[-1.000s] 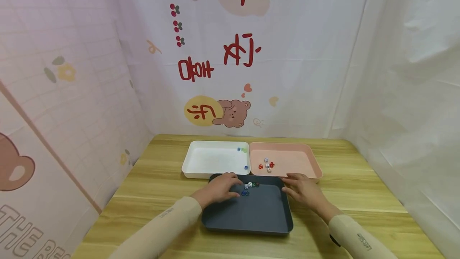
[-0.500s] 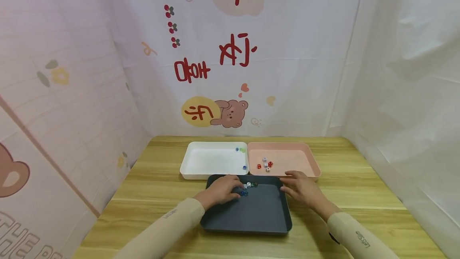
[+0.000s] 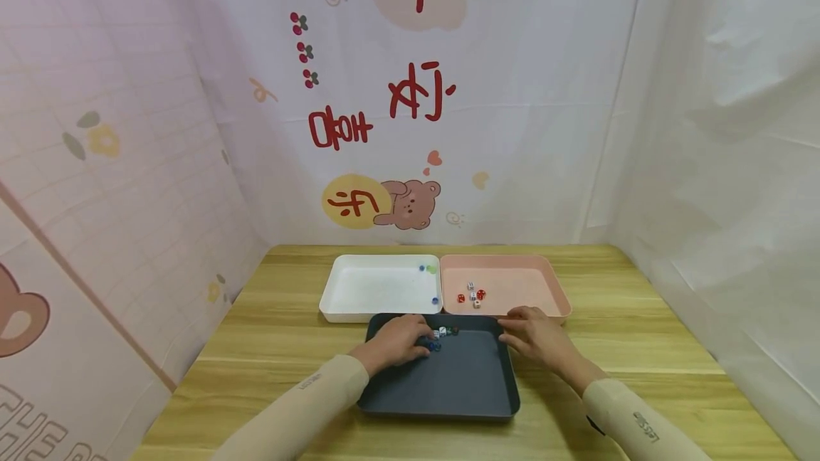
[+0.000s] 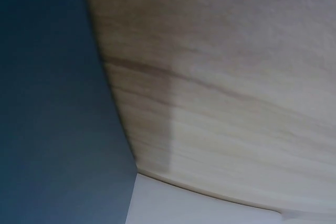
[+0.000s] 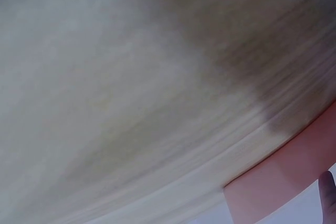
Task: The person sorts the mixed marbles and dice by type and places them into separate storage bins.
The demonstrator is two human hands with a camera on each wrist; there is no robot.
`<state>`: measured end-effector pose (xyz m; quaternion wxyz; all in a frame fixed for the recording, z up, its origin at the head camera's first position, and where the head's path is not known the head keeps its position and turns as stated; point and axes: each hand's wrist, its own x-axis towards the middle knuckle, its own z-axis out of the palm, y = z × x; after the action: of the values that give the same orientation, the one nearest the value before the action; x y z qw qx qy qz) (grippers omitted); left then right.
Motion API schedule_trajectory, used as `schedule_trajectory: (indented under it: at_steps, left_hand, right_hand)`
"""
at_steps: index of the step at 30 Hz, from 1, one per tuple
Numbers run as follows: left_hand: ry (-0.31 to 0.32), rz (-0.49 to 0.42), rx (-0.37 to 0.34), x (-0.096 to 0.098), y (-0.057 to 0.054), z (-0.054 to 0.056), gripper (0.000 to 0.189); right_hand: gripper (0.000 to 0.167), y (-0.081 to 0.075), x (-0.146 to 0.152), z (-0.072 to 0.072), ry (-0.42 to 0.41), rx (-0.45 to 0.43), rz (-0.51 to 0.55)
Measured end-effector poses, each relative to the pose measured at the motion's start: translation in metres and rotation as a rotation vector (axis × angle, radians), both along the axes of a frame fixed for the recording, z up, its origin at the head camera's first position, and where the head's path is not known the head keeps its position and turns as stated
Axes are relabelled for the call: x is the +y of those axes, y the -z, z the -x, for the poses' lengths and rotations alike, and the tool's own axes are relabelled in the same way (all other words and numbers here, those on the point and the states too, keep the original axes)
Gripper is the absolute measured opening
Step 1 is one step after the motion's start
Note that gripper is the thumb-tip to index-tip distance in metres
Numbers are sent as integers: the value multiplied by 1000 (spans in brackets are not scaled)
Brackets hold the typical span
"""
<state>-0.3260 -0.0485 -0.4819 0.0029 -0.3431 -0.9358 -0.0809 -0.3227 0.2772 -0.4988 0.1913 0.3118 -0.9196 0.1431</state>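
Observation:
In the head view my left hand reaches over the left side of a dark grey tray. Its fingertips are right at a white die, with a gap showing between thumb and forefinger. Small blue glassy pieces lie just beyond the thumb. Another white die and dark green and brownish pieces sit close by, near the tray's back wall. My right hand has its fingers extended at the tray's right back corner, holding nothing visible.
Behind stand a white tray with blue and green pieces at its right end and a pink tray with red and white dice. All rest on a wooden table, with printed cloth walls around it.
My left hand has edged right, its fingertips now covering part of the dice and blue pieces. The right hand stays put. The head view has shifted slightly.

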Motion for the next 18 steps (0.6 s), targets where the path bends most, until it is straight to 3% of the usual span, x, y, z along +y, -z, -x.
schedule_trajectory:
  at_steps: [11, 18]
  left_hand:
    - [-26, 38, 25, 4, 8, 2, 19]
    - [3, -3, 45, -1, 7, 2, 17]
  right_hand:
    - [35, -1, 0, -1, 17, -23, -6]
    - [35, -4, -1, -3, 15, -33, 10]
